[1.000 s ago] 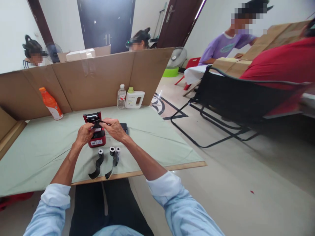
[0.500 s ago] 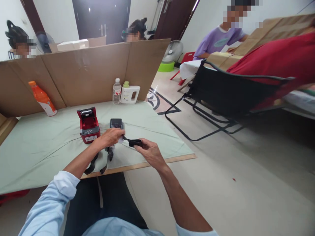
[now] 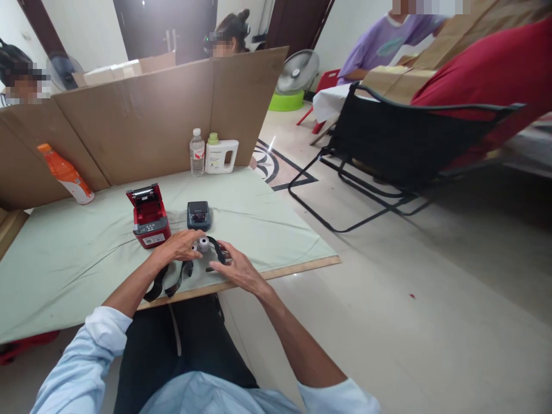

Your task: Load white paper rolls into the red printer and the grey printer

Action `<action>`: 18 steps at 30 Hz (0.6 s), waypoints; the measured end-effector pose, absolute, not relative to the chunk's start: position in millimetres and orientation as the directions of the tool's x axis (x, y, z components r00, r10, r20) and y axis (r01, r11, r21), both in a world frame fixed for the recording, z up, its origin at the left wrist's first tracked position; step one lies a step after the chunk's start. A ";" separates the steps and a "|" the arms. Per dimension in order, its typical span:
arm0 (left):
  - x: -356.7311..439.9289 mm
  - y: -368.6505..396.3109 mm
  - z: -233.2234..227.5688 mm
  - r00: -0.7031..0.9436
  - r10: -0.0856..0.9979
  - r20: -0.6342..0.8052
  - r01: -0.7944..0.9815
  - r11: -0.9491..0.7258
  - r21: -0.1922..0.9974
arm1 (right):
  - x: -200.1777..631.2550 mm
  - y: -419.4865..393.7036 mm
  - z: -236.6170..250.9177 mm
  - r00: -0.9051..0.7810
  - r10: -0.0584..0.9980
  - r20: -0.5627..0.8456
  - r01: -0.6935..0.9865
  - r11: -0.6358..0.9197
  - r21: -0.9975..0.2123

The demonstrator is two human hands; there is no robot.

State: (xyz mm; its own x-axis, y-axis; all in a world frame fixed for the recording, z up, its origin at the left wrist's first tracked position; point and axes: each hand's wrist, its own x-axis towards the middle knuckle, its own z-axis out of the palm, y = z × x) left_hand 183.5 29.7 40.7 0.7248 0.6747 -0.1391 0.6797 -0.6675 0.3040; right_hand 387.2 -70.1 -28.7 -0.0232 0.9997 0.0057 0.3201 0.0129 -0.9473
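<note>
My left hand (image 3: 180, 247) is beside several small white paper rolls (image 3: 203, 244), its thumb and fingers apart; whether it touches them I cannot tell. A curved black strap (image 3: 215, 248) is between the thumb and fingers of my right hand (image 3: 239, 269), just right of the rolls and low over the table. Left of it, more black straps (image 3: 175, 286) lie near the front edge. Behind my left hand stands a red and black label printer (image 3: 149, 221) with its lid raised. A small dark grey portable printer (image 3: 199, 214) sits beyond the rolls.
A green cloth covers the table (image 3: 99, 276), with a cardboard panel (image 3: 142, 126) along its back. An orange bottle (image 3: 66, 175), a water bottle (image 3: 197, 154) and a white jug (image 3: 222, 155) stand against it. A black folding chair (image 3: 388, 138) is at right. Other people sit beyond.
My right hand has moved left and slightly down with the strap, towards the rolls. My left hand has released the strap's end and spread its fingers. The view has shifted slightly.
</note>
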 end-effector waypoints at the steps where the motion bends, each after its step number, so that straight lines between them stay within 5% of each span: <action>1: 179.7 28.1 39.1 0.723 0.677 -0.139 0.680 -0.661 0.317 | 384.6 -64.9 -28.1 -0.032 0.999 0.021 0.342 0.031 -0.939; 7: 168.8 18.0 32.2 0.660 0.737 -0.149 0.737 -0.595 0.319 | 370.1 -36.6 -36.8 -0.016 0.997 0.076 0.456 0.075 -0.887; 18: 144.2 4.6 35.3 0.615 0.776 -0.137 0.779 -0.571 0.259 | 336.3 -37.0 -33.2 -0.164 0.977 0.139 0.394 0.194 -0.898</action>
State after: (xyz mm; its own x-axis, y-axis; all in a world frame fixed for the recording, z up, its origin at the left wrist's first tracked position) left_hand 144.2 4.6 35.3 0.6153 0.7763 -0.1370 0.7787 -0.5714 0.2591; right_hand 336.3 -37.0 -33.2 -0.1639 0.9766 0.1393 0.3940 0.1943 -0.8984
